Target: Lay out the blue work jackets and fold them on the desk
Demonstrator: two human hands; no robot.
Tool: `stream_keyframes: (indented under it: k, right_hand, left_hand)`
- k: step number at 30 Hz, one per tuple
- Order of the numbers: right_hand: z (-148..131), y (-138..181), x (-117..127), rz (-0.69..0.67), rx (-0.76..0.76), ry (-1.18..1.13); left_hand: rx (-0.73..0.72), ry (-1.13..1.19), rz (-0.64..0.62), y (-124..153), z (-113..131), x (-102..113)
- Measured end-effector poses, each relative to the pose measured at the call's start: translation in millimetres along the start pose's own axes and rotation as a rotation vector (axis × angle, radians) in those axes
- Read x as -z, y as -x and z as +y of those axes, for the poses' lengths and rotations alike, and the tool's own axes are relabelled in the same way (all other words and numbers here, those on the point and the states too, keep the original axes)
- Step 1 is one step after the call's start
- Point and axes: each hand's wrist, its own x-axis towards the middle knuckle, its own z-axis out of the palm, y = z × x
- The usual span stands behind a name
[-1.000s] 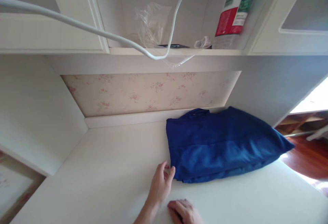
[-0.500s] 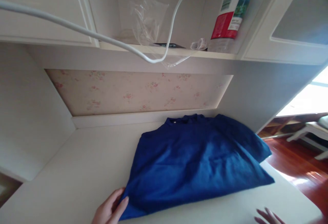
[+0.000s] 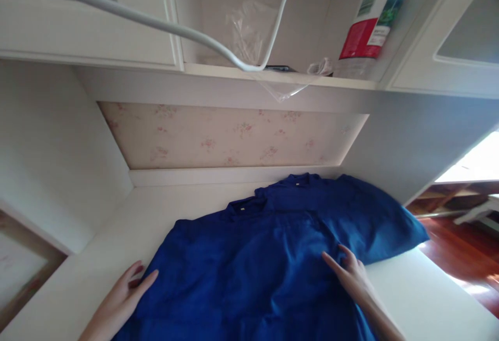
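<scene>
Two bare hands rest on blue cloth spread over a white worktop (image 3: 429, 294). The left hand (image 3: 123, 299) comes in from the lower left, palm down and fingers loosely spread, its grip apart; the thumb and fingertips lie on the left edge of the nearer blue shirt (image 3: 241, 273), with the heel of the hand on the bare worktop beside it. The right hand (image 3: 349, 273) reaches in from the lower right, forearm angled up and inward, fingers stretched flat and slightly fanned, its grip likewise apart and clamped on nothing; it presses on the right part of the same shirt, close to where a second blue shirt (image 3: 351, 211) overlaps it. That second shirt lies beyond the right hand, up against the back of the alcove, its collar toward the wall. The nearer shirt's collar sits between and beyond the two hands.

Behind the shirts runs a panel of pale floral wallpaper (image 3: 230, 138). Above that, a shelf (image 3: 343, 82) carries a clear plastic bag (image 3: 251, 34) and a large bottle (image 3: 370, 24) with a red and green label. A white cable (image 3: 156, 21) loops across the top of the view. To the far right of the right hand, red-brown wooden floor (image 3: 468, 247) shows in bright light.
</scene>
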Motion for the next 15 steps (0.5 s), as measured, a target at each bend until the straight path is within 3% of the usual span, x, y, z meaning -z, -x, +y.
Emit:
stream_keyframes:
  k: [2,4,7,11,13,15]
  right_hand:
    - [-9,-3,-4,-0.011,-0.048,0.021]
    - [-15,1,-8,-0.109,-0.019,-0.021]
    - [-22,17,-16,-0.219,0.122,-0.096]
    - [-56,37,-21,-0.198,0.264,-0.183]
    - [-91,39,-22,-0.198,0.338,-0.218]
    - [-135,36,-26,-0.212,0.448,-0.25]
  left_hand:
    - [0.038,0.092,-0.132,4,25,-12]
    - [0.027,0.154,-0.276,7,43,-20]
    - [-0.062,0.191,-0.405,6,46,-29]
    - [-0.182,0.134,-0.333,-6,30,-18]
    - [-0.21,0.072,-0.25,-17,29,3]
    - [-0.25,-0.023,-0.089,-31,37,32]
